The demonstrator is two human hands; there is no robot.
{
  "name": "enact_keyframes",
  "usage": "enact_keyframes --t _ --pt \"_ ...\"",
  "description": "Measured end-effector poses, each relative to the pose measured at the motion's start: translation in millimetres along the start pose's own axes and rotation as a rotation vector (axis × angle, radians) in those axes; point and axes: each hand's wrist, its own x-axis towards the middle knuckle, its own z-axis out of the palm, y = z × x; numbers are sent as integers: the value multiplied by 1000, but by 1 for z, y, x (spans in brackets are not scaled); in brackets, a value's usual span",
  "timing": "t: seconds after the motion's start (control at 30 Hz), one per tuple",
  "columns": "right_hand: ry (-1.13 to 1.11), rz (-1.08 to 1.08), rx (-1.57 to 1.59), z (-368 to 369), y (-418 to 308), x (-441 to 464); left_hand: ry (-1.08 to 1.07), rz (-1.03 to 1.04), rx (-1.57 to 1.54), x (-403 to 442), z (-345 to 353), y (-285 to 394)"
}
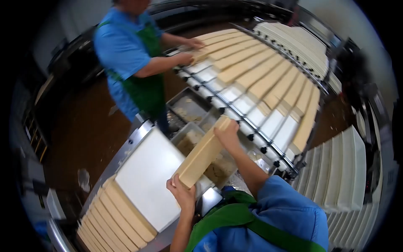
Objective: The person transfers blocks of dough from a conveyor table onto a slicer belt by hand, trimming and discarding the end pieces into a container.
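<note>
A long pale-yellow block is held slantwise between both my hands, above grey bins. My left hand grips its lower end, fingers wrapped round the edge. At the upper end my right hand is closed on the same block. To the left lies a white board, with a row of similar upright slabs beside it. Beyond my right hand, long pale blocks lie side by side on a white surface with metal rails.
Across the rails a co-worker in blue shirt and green apron touches a block with both hands. Grey bins with pale scraps stand below the rails. White ribbed trays are stacked at the right.
</note>
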Motion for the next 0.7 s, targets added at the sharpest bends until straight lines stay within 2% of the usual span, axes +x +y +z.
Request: enact_keyframes --t 0.03,0.07,0.1,0.13,0.2,0.23,0.3,0.33,0.37,0.43,0.57,0.7 --pt "37 33 -48 -37 10 11 -32 29 -6 2 8 22" --pt "150 -31 -169 -64 36 26 -118 89 -38 3 14 49" --pt "213 58 -96 -98 39 30 -202 146 -70 3 23 71" --pt "257 53 -136 -131 45 36 -254 225 -105 2 36 89" --pt "310 191 -203 -189 81 56 -271 410 -82 -6 63 122" --pt "254 277 -201 -218 98 67 -282 423 -81 -10 75 140" --pt "178 373 -470 -264 121 76 -433 588 -115 -19 93 171" --pt "124 407 -572 -280 130 80 -441 591 -113 -23 100 182" --pt "124 415 -569 -289 138 85 -605 591 -169 -27 106 190" --pt "-21 283 -849 -303 152 100 -848 594 -222 -33 114 203" --pt "19 151 -886 -308 192 147 -919 591 -304 -47 141 219" --pt "-63 256 -876 -317 192 171 -968 440 -332 -47 160 232"
